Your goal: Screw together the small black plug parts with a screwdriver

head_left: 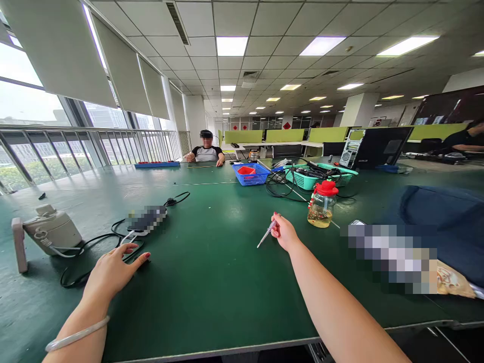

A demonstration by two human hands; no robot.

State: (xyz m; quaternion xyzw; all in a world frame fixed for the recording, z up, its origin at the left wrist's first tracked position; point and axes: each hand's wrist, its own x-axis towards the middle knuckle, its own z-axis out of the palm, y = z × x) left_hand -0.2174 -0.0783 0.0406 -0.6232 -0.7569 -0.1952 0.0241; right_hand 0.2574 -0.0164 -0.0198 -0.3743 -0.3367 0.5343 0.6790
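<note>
My right hand is closed around a slim screwdriver with a clear purplish handle, its thin tip slanting down and left over the green tabletop. To the left, my left hand has its fingers spread and curved at a black cable; whether it touches the cable I cannot tell. The cable leads to a dark, partly blurred phone-like device. A glass bottle with a red lid, holding yellowish liquid, stands beyond my right hand.
A beige case stands far left. Blue and green baskets sit ahead, the green one full of cables. A dark blue bag lies right, near a computer tower. A person sits across the green table.
</note>
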